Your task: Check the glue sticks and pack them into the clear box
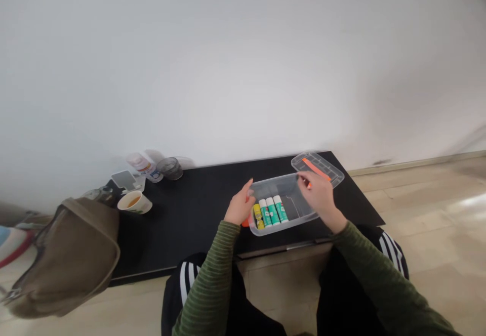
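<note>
A clear plastic box (266,231) without its lid rests near the front of the black table, tilted slightly to my view. Inside, on the left, three green and white glue sticks (274,211) lie side by side. Two small yellow glue sticks (258,214) lie beside them against the left end. My left hand (240,205) is closed on the left end of the box, by an orange clip. At the opposite end, my right hand (318,195) grips the rim, its fingertips partly hidden. The clear lid (330,163) with an orange clip lies just behind my right hand.
On the left of the black table (205,194) are a paper cup (142,205) of brown drink, a glass (169,168), a white bottle (141,164) and a grey-white flat object (124,180). A brown bag (76,255) sits at the left end. A white wall rises behind.
</note>
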`<state>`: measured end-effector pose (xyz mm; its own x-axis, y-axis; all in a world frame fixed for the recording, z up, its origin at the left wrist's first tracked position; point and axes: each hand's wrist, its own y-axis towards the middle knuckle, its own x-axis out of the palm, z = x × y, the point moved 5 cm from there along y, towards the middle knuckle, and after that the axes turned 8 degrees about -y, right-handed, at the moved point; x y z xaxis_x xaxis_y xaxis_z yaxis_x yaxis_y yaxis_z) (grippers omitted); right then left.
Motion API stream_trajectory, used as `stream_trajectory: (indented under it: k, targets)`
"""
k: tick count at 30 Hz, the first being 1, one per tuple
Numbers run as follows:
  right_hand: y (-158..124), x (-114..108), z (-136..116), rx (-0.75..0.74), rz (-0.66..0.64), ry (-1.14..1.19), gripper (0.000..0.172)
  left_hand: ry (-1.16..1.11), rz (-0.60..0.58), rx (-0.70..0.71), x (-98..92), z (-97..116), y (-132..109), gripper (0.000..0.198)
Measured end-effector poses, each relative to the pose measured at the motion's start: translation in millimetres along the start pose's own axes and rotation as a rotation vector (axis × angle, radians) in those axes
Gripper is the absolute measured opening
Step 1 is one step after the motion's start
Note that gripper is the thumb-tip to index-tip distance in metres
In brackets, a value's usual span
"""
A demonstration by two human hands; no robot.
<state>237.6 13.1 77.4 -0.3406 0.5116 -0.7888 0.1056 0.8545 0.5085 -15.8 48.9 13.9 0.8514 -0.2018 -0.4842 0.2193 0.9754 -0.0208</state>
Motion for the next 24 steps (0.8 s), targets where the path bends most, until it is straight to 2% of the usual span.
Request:
stream_trajectory:
  k: [2,4,5,8,11,14,18,24]
  targets:
    - [1,-14,27,0.014,0.15,0.057,0.027,-0.006,0.003,0.0,0.0,0,0,0.064]
    - [2,-16,58,0.039,0.164,0.053,0.025,-0.005,0.003,-0.003,0.0,0,-1,0.064]
    - [3,-12,75,0.06,0.128,0.03,0.025,-0.003,0.002,-0.004,-0.1,1,-1,0.064]
    - [-1,13,122,0.126,-0.09,-0.097,0.022,-0.001,0.008,0.0,-0.7,2,-2,0.063]
    - [-10,41,153,0.113,-0.284,-0.206,0.023,0.003,0.014,0.002,-1.0,2,-2,0.063]
    - [-16,61,164,0.072,-0.373,-0.262,0.028,0.013,0.018,0.001,-0.9,0,-2,0.063]
    - [-18,77,163,0.09,-0.445,-0.327,0.034,0.022,0.028,0.001,-1.2,0,-2,0.063]
    - [-18,84,149,0.123,-0.509,-0.456,0.02,0.032,0.017,0.005,-1.2,0,-3,0.062]
